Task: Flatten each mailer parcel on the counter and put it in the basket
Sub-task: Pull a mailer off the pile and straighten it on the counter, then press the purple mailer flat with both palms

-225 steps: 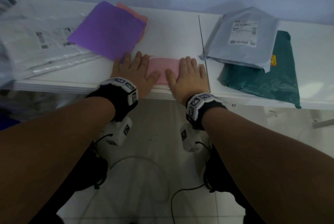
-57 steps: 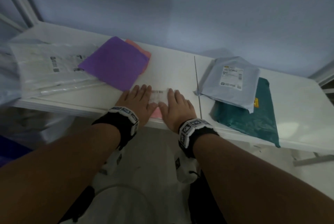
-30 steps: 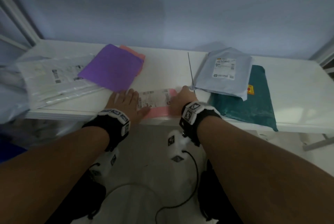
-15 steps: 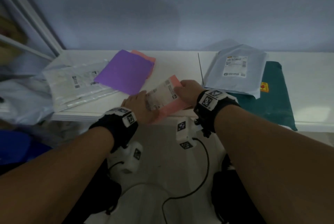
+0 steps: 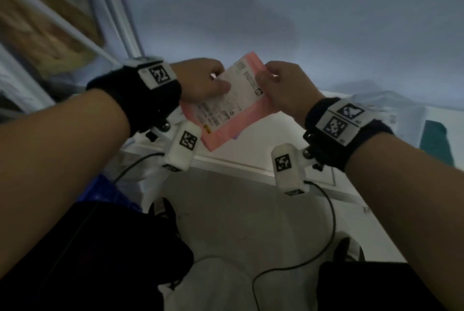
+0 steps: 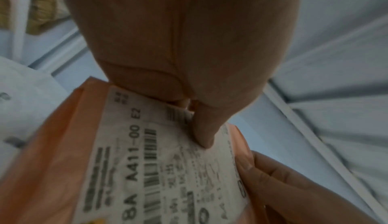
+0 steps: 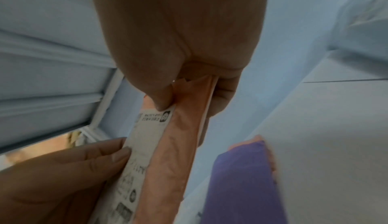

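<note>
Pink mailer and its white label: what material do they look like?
Pink mailer: likely thin plastic film, slightly glossy; it wrinkles finely in the right wrist view. White label: looks like matte paper, printed with barcodes, creased. Both hands, left hand and right hand, pinch it.

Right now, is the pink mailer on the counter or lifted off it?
Lifted. The pink mailer hangs in the air above the counter's edge, label up, left hand and right hand each pinching a side.

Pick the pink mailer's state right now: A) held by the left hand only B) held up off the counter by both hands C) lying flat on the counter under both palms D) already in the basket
B: the left hand and right hand each pinch an upper edge of the pink mailer, which is lifted clear of the counter.
</note>
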Demonstrator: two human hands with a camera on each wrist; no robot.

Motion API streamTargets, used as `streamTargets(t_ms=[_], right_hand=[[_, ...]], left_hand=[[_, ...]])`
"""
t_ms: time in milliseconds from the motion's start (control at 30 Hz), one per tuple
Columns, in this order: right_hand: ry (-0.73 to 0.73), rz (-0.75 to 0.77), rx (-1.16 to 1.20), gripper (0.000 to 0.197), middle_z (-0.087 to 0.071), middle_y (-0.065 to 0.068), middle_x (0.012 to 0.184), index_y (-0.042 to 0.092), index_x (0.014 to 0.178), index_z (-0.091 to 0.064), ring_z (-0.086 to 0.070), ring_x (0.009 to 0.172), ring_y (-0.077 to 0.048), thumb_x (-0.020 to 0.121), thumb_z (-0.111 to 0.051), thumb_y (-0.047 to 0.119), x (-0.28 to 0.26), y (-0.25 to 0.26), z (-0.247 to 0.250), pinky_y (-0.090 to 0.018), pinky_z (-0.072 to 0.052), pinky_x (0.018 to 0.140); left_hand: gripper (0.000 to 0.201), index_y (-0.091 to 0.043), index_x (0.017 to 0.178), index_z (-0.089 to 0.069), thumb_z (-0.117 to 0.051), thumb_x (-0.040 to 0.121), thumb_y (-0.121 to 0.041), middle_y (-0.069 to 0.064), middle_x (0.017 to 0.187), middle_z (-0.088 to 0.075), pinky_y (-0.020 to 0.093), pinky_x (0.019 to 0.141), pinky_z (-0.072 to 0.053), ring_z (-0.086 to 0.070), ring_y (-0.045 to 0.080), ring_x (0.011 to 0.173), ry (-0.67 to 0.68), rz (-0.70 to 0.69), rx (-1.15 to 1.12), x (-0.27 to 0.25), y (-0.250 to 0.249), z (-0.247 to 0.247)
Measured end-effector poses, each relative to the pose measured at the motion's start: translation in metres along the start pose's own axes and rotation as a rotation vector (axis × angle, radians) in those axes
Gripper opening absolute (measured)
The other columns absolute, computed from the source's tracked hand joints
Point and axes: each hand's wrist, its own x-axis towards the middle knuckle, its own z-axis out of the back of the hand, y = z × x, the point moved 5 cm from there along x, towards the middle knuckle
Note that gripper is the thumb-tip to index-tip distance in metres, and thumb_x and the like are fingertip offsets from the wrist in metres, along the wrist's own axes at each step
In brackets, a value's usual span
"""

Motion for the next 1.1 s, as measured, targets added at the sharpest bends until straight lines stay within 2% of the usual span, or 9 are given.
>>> streamTargets(t_ms=[133,200,300,367,500,633,767,933,1100], right_hand=[[0.128,0.085,-0.123,0.028,-0.061,-0.01,0.077,0.003,0.088,-0.063,-0.063,0.054,-0.02,0.098,-0.046,0.022,0.027,0.059,-0.036,-0.03,-0.052,0.043],[0.21,0.124,-0.181,0.027,-0.06,-0.008,0.076,0.004,0.089,-0.063,-0.062,0.052,-0.019,0.098,-0.045,0.021,0.039,0.088,-0.064,-0.026,-0.05,0.04],[0.294,0.2,-0.232,0.024,-0.06,-0.006,0.083,0.006,0.093,-0.061,-0.061,0.063,-0.022,0.098,-0.045,0.022,0.051,0.129,-0.113,-0.025,-0.048,0.044],[0.35,0.216,-0.232,0.021,-0.063,-0.006,0.09,0.007,0.1,-0.06,-0.062,0.063,-0.02,0.098,-0.046,0.023,0.055,0.147,-0.143,-0.025,-0.049,0.044],[0.531,0.234,-0.162,0.015,-0.068,-0.013,0.1,0.008,0.106,-0.058,-0.071,0.069,-0.023,0.096,-0.053,0.018,0.055,0.177,-0.209,-0.029,-0.058,0.054],[0.708,0.265,-0.193,0.021,-0.07,-0.012,0.094,0.008,0.116,-0.054,-0.072,0.07,-0.022,0.097,-0.053,0.015,0.039,0.201,-0.275,-0.036,-0.059,0.062],[0.776,0.27,-0.285,0.031,-0.066,-0.005,0.108,0.018,0.128,-0.052,-0.07,0.087,-0.021,0.097,-0.054,0.021,0.026,0.203,-0.321,-0.029,-0.054,0.068],[0.91,0.421,-0.484,0.03,-0.056,0.0,0.128,0.02,0.126,-0.06,-0.053,0.117,-0.016,0.098,-0.052,0.02,0.005,0.195,-0.36,-0.021,-0.034,0.089],[1.003,0.527,-0.575,0.027,-0.059,0.004,0.115,0.016,0.12,-0.064,-0.052,0.103,-0.01,0.1,-0.047,0.02,-0.008,0.188,-0.386,-0.018,-0.032,0.083]], left_hand=[[0.028,-0.019,0.111,-0.061,-0.055,0.094,-0.04,0.009,0.097,-0.071,0.055,0.073,-0.058,-0.071,0.031,0.083,-0.027,0.131,-0.16,-0.028,0.059,0.03],[0.028,-0.023,0.114,-0.061,-0.057,0.093,-0.041,0.012,0.096,-0.072,0.059,0.071,-0.057,-0.071,0.034,0.083,-0.058,0.189,-0.201,-0.045,0.092,0.042],[0.026,-0.027,0.113,-0.06,-0.059,0.091,-0.041,0.01,0.093,-0.072,0.057,0.072,-0.057,-0.071,0.033,0.083,-0.095,0.264,-0.29,-0.074,0.145,0.056],[0.022,-0.025,0.112,-0.061,-0.058,0.094,-0.036,0.007,0.087,-0.072,0.045,0.068,-0.058,-0.07,0.028,0.078,-0.132,0.313,-0.32,-0.091,0.177,0.062],[0.017,-0.016,0.109,-0.062,-0.058,0.095,-0.025,0.019,0.096,-0.07,0.049,0.075,-0.055,-0.067,0.031,0.082,-0.15,0.443,-0.579,-0.128,0.25,0.057],[0.008,-0.013,0.101,-0.062,-0.056,0.095,-0.013,0.002,0.072,-0.067,0.021,0.05,-0.049,-0.061,0.012,0.062,-0.228,0.515,-0.698,-0.171,0.315,0.042],[0.009,-0.01,0.101,-0.061,-0.058,0.093,-0.011,0.023,0.102,-0.063,0.041,0.077,-0.047,-0.058,0.032,0.09,-0.228,0.615,-0.852,-0.205,0.369,0.011],[0.021,-0.004,0.112,-0.061,-0.06,0.093,-0.013,0.019,0.102,-0.069,0.032,0.059,-0.056,-0.066,0.027,0.078,-0.171,0.727,-0.871,-0.228,0.407,-0.031],[0.024,-0.006,0.113,-0.063,-0.06,0.094,-0.02,0.011,0.111,-0.068,0.025,0.069,-0.054,-0.066,0.024,0.091,-0.092,0.799,-0.788,-0.24,0.437,-0.063]])
